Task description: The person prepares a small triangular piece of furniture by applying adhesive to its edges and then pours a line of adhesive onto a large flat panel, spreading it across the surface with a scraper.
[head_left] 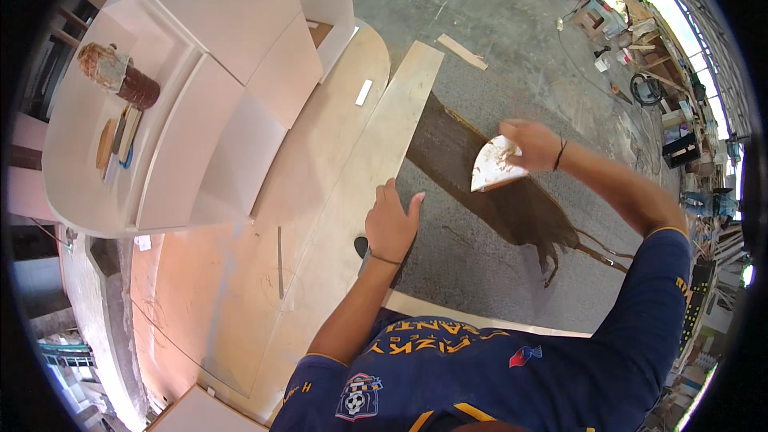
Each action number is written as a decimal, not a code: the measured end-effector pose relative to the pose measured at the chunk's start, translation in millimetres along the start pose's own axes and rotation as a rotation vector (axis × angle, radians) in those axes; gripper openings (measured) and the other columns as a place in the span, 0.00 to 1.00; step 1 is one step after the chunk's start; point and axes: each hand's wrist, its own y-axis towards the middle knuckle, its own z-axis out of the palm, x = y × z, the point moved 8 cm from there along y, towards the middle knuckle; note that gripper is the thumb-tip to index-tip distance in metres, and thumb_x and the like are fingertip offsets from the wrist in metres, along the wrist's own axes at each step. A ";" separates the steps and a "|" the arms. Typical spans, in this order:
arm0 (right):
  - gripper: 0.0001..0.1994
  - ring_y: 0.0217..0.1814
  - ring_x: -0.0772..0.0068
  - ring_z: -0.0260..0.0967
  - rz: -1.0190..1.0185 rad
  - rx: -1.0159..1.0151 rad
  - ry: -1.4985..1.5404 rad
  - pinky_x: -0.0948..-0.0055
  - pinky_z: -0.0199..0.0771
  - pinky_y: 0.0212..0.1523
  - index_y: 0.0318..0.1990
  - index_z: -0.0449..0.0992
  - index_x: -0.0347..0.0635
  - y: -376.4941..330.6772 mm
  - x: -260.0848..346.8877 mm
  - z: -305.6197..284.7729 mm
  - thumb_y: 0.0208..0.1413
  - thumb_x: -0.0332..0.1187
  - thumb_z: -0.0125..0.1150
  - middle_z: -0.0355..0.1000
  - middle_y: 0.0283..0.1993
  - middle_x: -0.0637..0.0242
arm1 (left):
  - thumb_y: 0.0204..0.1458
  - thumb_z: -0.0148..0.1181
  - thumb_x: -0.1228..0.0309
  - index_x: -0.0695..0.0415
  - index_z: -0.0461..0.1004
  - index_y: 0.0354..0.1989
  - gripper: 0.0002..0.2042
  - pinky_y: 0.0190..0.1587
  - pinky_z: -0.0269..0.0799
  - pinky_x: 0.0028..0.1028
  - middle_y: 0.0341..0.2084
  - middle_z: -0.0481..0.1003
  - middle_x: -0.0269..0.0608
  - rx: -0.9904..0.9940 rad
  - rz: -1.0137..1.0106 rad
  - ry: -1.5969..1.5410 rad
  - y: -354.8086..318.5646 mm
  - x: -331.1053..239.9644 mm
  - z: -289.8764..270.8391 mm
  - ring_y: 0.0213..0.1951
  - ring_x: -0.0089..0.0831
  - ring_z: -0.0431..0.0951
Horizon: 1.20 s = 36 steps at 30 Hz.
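My right hand (534, 146) is closed around a white, fan-shaped spreader (488, 168) with dried smears on it. Its straight lower edge is over a dark brown, wet glue-like layer (450, 144). That layer covers part of a speckled grey sheet (472, 264), with ragged streaks trailing toward my right side. My left hand (390, 220) has its fingers apart and holds nothing. It lies by the edge of a long pale wooden board (396, 112), beside the grey sheet; whether the palm presses on the board cannot be made out.
A white curved cabinet (216, 16) stands at the left, carrying a smeared brown can (138, 86) and several flat sticks (120, 140). A thin dark strip (280, 262) lies on the wooden surface. Beyond are a wood offcut (462, 51) on the concrete floor and clutter (680, 124) along the right.
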 end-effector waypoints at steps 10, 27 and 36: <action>0.23 0.45 0.46 0.70 0.209 -0.475 0.007 0.55 0.71 0.45 0.48 0.63 0.39 127.5 -78.4 -47.8 0.45 0.37 0.61 0.71 0.43 0.48 | 0.53 0.55 0.52 0.64 0.63 0.52 0.28 0.33 0.72 0.40 0.40 0.70 0.51 0.047 -0.047 -0.016 3.7 -0.7 -0.5 0.34 0.50 0.76; 0.31 0.54 0.52 0.66 0.294 -0.064 0.474 0.62 0.64 0.53 0.47 0.69 0.37 -30.0 -79.9 14.5 0.36 0.44 0.71 0.70 0.48 0.50 | 0.53 0.52 0.49 0.62 0.63 0.54 0.29 0.45 0.70 0.40 0.45 0.70 0.51 0.057 -0.096 0.076 -1.9 -1.9 6.6 0.45 0.49 0.73; 0.24 0.44 0.46 0.70 0.372 -0.134 0.224 0.55 0.69 0.42 0.45 0.64 0.41 -118.3 -22.3 35.3 0.44 0.42 0.66 0.70 0.40 0.50 | 0.53 0.54 0.49 0.61 0.65 0.53 0.29 0.46 0.70 0.39 0.45 0.71 0.50 -0.026 -0.060 0.127 -6.5 -10.2 3.9 0.46 0.47 0.73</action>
